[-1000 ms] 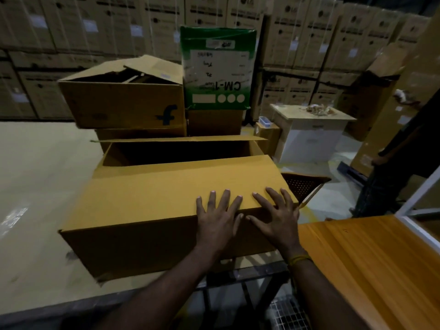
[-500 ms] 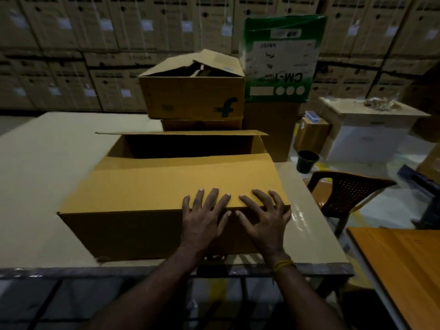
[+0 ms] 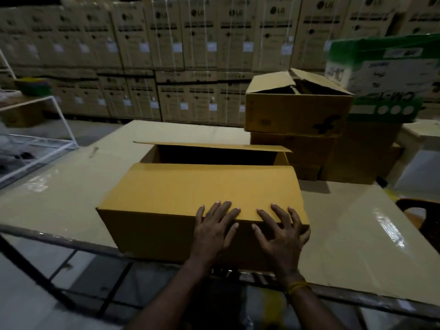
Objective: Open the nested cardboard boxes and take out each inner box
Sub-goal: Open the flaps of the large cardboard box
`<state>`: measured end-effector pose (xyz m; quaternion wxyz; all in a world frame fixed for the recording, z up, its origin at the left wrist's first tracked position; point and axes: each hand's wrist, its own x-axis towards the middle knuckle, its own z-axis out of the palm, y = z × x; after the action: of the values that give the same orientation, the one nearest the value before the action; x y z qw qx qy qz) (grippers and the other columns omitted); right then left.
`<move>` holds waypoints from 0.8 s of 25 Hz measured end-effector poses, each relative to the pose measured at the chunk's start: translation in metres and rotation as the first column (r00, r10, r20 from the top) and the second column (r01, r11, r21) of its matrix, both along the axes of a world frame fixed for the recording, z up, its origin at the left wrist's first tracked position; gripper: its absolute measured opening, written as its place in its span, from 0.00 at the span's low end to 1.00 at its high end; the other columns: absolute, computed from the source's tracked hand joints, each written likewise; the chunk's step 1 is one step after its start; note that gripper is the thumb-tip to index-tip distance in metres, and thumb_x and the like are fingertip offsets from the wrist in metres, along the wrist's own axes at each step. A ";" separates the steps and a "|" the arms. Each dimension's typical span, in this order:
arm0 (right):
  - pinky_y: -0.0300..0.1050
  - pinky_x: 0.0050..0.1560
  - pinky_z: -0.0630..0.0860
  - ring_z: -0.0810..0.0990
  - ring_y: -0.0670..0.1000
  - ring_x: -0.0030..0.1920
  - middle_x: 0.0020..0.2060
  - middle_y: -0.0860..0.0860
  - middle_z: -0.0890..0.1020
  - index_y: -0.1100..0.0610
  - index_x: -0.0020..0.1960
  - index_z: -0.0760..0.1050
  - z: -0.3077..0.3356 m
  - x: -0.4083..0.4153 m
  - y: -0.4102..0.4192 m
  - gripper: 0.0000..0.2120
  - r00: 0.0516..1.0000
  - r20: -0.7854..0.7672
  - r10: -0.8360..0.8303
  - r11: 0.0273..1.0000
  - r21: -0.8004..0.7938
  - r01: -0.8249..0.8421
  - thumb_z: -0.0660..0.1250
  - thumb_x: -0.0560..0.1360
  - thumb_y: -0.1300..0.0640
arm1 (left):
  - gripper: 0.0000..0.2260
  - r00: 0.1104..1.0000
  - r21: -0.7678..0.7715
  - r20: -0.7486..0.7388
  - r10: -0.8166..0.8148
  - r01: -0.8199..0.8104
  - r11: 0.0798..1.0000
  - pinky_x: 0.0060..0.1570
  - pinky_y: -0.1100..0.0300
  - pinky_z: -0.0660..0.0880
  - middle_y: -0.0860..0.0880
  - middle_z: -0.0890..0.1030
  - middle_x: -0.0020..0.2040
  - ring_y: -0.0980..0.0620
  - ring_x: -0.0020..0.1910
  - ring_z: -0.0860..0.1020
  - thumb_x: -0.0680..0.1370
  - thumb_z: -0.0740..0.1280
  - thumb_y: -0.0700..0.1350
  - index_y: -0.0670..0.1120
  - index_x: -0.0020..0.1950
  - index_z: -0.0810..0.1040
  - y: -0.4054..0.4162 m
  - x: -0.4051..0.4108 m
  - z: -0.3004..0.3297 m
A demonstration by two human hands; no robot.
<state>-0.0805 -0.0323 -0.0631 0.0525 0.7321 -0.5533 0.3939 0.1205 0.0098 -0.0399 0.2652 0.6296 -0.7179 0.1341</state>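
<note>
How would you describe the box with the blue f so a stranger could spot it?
On the table, behind the large box under both hands, a stack rises at the far right. The f box tops it, flaps loosely ajar, the only one with a dark blue f.

Left hand [image 3: 215,231] and right hand [image 3: 281,236] side by side, fingers spread flat, forearms extended

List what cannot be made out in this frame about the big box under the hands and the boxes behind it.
Head view:
- Inside of the big box: dark, and the near flap under the left hand and right hand covers it; no inner box can be seen.
- Inside of the box with the f logo: hidden by its own flaps.
- Green and white box: blurred, cut off at the right edge.
</note>
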 end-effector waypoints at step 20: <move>0.75 0.63 0.62 0.62 0.55 0.75 0.70 0.40 0.69 0.32 0.67 0.71 -0.004 0.231 -0.047 0.24 1.000 -0.019 0.013 1.000 0.024 -0.013 0.63 0.71 0.32 | 0.20 0.988 -0.017 -0.068 0.135 -0.136 0.990 0.71 0.38 0.61 0.48 0.73 0.72 0.46 0.71 0.70 0.79 0.67 0.53 0.53 0.70 0.74 -0.028 0.224 -0.003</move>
<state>0.1500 -0.0791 -0.0668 0.0463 0.7400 -0.5527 0.3805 0.3442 -0.0185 -0.0434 0.2862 0.6782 -0.6626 0.1385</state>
